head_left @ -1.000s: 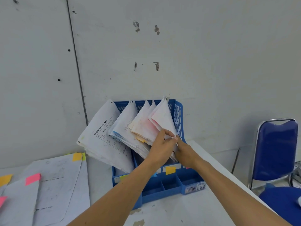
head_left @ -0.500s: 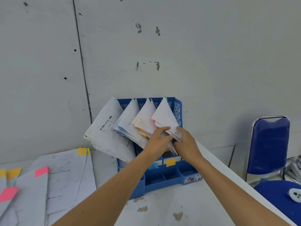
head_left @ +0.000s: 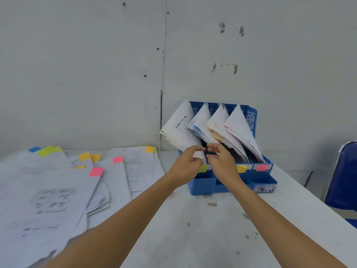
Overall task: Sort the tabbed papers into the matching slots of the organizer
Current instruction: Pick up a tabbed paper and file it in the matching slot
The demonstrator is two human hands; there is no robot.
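Note:
A blue organizer [head_left: 202,185] stands at the back of the table against the wall. Its upright slots hold leaning stacks of paper [head_left: 239,128], and coloured labels mark the front: green-yellow [head_left: 203,168], yellow [head_left: 241,168] and pink [head_left: 261,167]. My left hand [head_left: 186,165] and my right hand [head_left: 222,163] hover close together before the left slots, fingers loosely curled, with nothing plainly held. Loose tabbed papers [head_left: 58,190] lie spread on the left, with pink [head_left: 96,171], yellow [head_left: 84,156], green [head_left: 45,151] and blue [head_left: 34,149] tabs.
The white table [head_left: 193,229] has stains in its middle, and its right edge runs diagonally. A blue chair [head_left: 343,180] stands just past that edge. A grey wall [head_left: 96,74] rises right behind the organizer.
Both hands let go of the paper in the rightmost slot and drew back leftward, to the front of the left slots. The view swung left, so more loose papers show.

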